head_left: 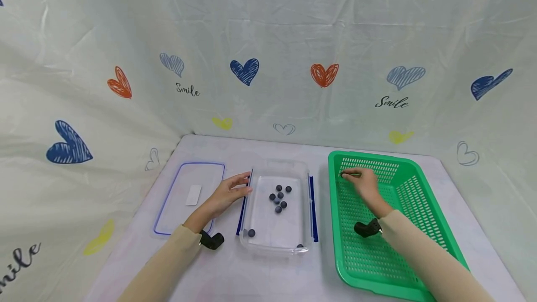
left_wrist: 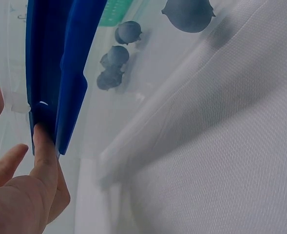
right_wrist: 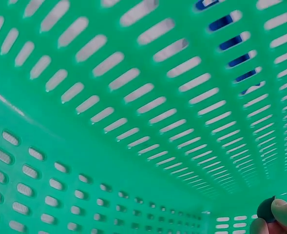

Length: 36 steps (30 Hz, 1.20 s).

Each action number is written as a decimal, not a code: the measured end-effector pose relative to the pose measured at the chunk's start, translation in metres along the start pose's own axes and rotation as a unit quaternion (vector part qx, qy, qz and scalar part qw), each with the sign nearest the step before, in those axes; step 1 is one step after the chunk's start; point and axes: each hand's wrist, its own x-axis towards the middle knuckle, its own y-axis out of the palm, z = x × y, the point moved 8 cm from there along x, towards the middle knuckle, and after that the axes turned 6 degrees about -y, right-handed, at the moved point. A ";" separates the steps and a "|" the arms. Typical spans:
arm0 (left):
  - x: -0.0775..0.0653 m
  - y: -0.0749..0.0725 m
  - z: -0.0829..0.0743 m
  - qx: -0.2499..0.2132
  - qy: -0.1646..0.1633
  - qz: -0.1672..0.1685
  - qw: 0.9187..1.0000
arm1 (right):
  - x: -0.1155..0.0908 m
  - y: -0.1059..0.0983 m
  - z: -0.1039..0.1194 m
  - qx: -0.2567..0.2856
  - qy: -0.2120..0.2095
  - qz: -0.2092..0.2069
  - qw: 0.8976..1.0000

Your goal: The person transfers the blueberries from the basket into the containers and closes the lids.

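In the head view, my right hand (head_left: pixel 366 185) pinches a single dark blueberry (head_left: pixel 342 175) between thumb and fingertips, inside the far left part of the green basket (head_left: pixel 339 246). The right wrist view shows that blueberry (right_wrist: pixel 265 210) at the lower right corner. My left hand (head_left: pixel 225 196) is at the left side of a clear plastic container (head_left: pixel 274 248), its fingers extended. A fingertip touches the blue side latch (left_wrist: pixel 73 73) in the left wrist view. Several blueberries (head_left: pixel 280 195) are grouped in the container's middle, with one (head_left: pixel 251 233) at the front left and another (head_left: pixel 299 246) at the front right.
A clear lid with a blue rim (head_left: pixel 168 195) lies left of the container, with a white rectangle (head_left: pixel 193 195) on it. The container's other blue latch (head_left: pixel 313 211) hangs out toward the basket. Behind the table (head_left: pixel 272 278) hangs a curtain (head_left: pixel 277 27) printed with hearts.
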 end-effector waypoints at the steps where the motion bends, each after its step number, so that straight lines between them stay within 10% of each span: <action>1: 0.000 0.000 0.000 0.000 0.000 0.001 1.000 | -0.001 -0.001 0.002 0.005 0.000 0.002 1.000; 36: 0.001 -0.001 0.001 0.000 -0.001 0.002 1.000 | -0.023 -0.019 0.073 0.091 -0.023 0.033 0.995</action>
